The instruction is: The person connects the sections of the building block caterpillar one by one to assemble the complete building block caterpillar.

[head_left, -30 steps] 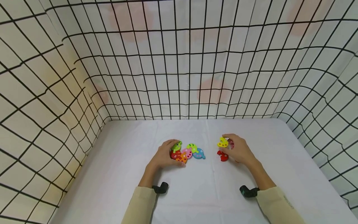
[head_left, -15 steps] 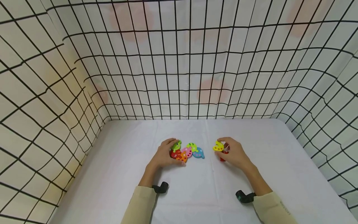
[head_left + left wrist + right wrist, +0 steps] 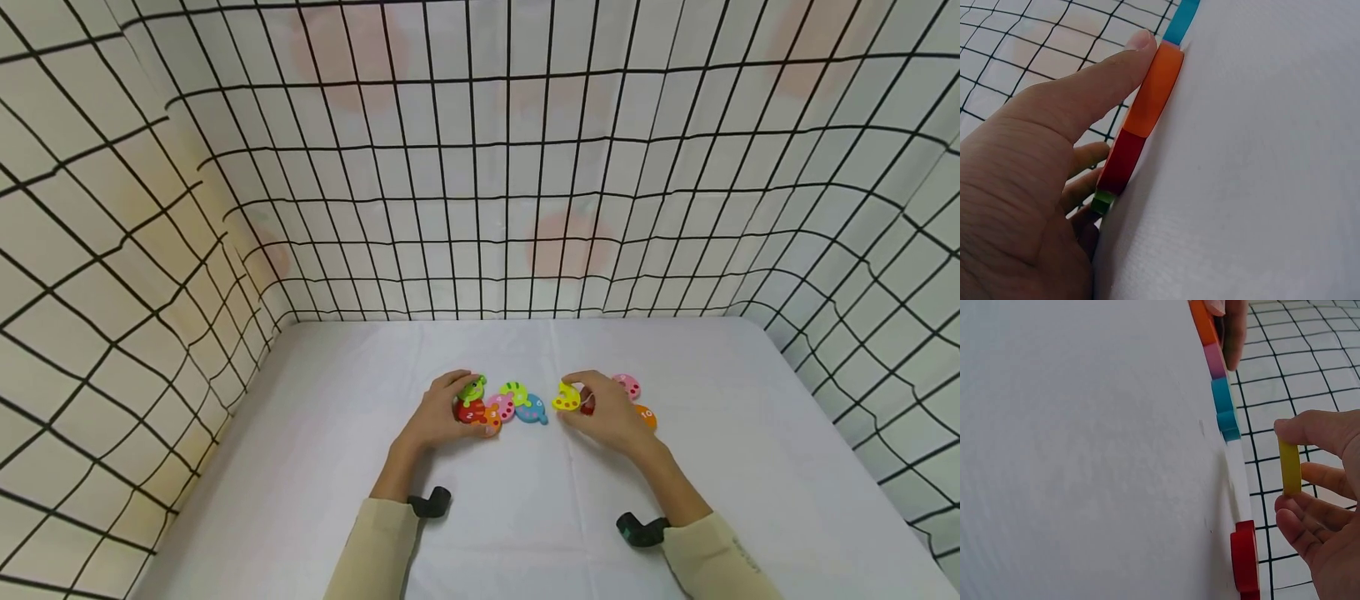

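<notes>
A chain of joined flat puzzle pieces lies on the table: a green frog-like head, a red piece marked 2, an orange piece marked 3, then pink, light green and a blue piece marked 6. My left hand holds its left end, fingers around the head and red piece, thumb along the orange edge. Between thumb and fingers, my right hand pinches a yellow spotted puzzle piece, raised above the table just right of the blue piece.
A loose red piece lies on the table, partly hidden behind my right hand in the head view. Beyond that hand are a pink piece and an orange piece marked 10. Black grid netting surrounds the white table.
My right hand has moved left with the yellow piece, toward the chain's blue end, uncovering the pink and orange pieces on the right. The left hand stays in place.
</notes>
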`<action>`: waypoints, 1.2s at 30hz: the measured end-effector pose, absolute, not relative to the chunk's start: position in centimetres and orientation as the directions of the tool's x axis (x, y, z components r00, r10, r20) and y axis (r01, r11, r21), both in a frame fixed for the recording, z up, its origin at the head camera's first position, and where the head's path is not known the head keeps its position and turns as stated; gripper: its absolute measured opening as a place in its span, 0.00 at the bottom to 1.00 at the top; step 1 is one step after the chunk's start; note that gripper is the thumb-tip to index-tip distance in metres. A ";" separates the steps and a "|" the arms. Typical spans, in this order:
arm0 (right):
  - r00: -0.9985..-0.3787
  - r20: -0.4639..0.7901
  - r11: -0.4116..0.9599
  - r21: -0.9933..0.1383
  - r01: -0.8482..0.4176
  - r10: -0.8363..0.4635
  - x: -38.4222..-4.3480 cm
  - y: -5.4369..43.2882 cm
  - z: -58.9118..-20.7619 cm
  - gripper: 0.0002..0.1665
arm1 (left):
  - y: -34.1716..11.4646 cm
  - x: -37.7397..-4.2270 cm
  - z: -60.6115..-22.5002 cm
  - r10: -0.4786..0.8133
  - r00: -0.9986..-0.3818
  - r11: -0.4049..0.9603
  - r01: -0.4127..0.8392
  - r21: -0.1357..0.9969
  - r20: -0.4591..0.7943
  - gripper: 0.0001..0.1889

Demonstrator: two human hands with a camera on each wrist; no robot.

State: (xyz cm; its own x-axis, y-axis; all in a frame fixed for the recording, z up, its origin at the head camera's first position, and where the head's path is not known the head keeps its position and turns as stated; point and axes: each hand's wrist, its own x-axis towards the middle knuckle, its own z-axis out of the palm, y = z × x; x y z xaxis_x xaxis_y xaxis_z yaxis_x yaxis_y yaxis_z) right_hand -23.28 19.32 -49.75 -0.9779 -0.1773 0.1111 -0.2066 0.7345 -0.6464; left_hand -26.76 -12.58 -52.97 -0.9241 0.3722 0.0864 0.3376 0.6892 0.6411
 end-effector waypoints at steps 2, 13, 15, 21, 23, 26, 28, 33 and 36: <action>-0.977 0.108 0.737 -0.642 -0.210 -0.183 -23.2 19.0 -49.7 0.33 | -12.6 -26.8 -52.9 0.374 -0.923 0.681 0.340 0.649 0.091 0.50; -0.970 0.091 0.733 -0.639 -0.231 -0.227 -23.0 17.3 -50.0 0.31 | -12.6 -26.6 -52.7 0.381 -0.922 0.667 0.323 0.672 0.065 0.43; -0.970 0.082 0.732 -0.643 -0.227 -0.228 -22.9 17.1 -49.8 0.31 | -12.6 -26.6 -52.7 0.380 -0.923 0.666 0.318 0.675 0.060 0.43; -0.970 0.067 0.740 -0.635 -0.223 -0.236 -22.7 16.7 -49.9 0.30 | -12.5 -26.7 -52.7 0.380 -0.923 0.664 0.313 0.679 0.054 0.43; -0.971 0.057 0.744 -0.632 -0.215 -0.233 -22.7 16.7 -50.0 0.30 | -12.5 -26.7 -52.8 0.379 -0.924 0.666 0.311 0.678 0.052 0.43; -0.975 0.030 0.747 -0.637 -0.190 -0.222 -22.7 16.6 -50.2 0.30 | -12.6 -26.7 -52.8 0.376 -0.925 0.666 0.310 0.679 0.054 0.43; -0.977 0.016 0.750 -0.638 -0.174 -0.213 -22.8 16.5 -50.3 0.30 | -12.6 -26.7 -52.9 0.374 -0.926 0.667 0.309 0.678 0.054 0.43; -0.980 0.016 0.757 -0.632 -0.162 -0.197 -22.8 16.2 -50.4 0.30 | -12.7 -26.8 -52.9 0.373 -0.926 0.673 0.307 0.673 0.049 0.43; -0.981 0.021 0.760 -0.629 -0.162 -0.191 -22.8 16.1 -50.4 0.30 | -12.7 -26.8 -52.9 0.372 -0.927 0.670 0.304 0.677 0.048 0.43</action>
State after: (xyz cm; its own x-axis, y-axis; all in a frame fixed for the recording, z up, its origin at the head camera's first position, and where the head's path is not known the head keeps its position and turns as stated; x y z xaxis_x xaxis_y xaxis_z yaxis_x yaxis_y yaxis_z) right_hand -22.77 16.14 -50.37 -0.9813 -0.1911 0.0213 -0.1617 0.7600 -0.6295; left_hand -26.75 -12.72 -52.87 -0.9268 0.3724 0.0476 0.3039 0.6699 0.6774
